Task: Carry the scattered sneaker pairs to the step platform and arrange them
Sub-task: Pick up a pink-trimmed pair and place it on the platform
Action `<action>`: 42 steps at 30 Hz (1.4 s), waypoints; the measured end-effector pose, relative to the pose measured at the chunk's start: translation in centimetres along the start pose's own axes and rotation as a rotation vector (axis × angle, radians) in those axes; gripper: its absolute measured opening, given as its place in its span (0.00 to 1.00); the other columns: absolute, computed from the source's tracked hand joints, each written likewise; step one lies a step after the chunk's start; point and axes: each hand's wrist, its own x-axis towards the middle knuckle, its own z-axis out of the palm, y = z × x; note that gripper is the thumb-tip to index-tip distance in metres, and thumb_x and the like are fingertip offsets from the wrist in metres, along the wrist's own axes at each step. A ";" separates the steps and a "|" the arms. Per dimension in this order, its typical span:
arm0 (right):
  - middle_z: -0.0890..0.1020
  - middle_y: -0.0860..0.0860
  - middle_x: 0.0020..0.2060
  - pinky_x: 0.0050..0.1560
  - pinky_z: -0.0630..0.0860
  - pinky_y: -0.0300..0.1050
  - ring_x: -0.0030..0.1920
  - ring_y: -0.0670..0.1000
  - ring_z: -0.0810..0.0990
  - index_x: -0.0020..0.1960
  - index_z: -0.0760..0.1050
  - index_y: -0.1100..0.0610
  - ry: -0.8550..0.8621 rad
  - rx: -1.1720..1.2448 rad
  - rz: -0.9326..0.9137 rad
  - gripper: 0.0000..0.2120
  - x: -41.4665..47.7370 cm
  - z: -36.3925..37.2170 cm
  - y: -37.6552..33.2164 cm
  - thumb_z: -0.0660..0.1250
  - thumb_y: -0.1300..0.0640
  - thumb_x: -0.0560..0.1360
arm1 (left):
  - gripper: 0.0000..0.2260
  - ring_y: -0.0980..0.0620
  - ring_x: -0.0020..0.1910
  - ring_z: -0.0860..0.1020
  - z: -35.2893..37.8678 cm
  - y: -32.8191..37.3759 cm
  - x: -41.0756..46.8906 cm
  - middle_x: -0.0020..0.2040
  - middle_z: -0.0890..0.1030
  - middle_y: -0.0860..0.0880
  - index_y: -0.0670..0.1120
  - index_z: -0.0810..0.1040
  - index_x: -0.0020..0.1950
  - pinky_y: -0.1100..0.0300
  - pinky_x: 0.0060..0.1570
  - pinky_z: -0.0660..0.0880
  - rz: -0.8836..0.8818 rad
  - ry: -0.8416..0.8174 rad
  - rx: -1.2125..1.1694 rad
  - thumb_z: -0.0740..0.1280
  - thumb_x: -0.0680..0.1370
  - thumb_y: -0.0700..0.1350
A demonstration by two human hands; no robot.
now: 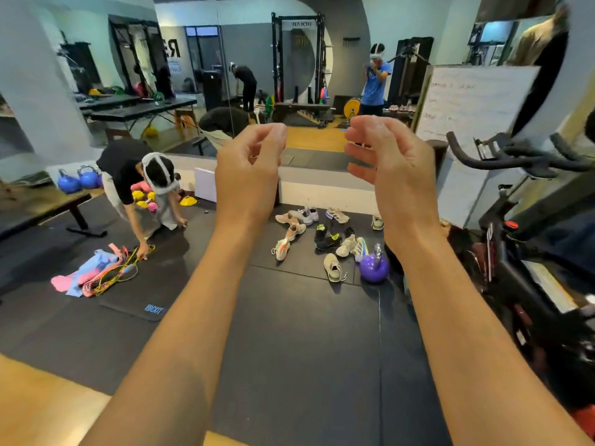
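Black floor mat (289, 333) with blue lettering at near left. Far centre: black sneakers (326, 239) with neon-yellow accents; beige sneaker (333, 268); white sneaker (282, 249) with orange and teal patches; striped sneaker (361, 247), white with blue bands. Purple kettlebell (373, 269) to their right. Far left: blue kettlebells (69, 183). Left: pink and pale-blue fabric bands (87, 278) with yellow cords. Near left: tan wooden floor (38, 397).

We hold both bare forearms stretched forward and raised, palms turned toward each other with a gap between them. Our left hand (249, 170) has its fingers loosely curled inward and holds nothing. Our right hand (391, 162) is likewise relaxed, fingers gently bent and empty.
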 end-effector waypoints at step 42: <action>0.83 0.44 0.44 0.52 0.80 0.51 0.48 0.43 0.82 0.48 0.80 0.53 -0.021 -0.182 0.351 0.11 62.2 22.5 60.8 0.60 0.51 0.79 | 0.08 0.54 0.49 0.79 23.7 -61.7 64.2 0.47 0.82 0.53 0.52 0.81 0.52 0.48 0.56 0.77 -0.346 -0.196 0.121 0.64 0.79 0.51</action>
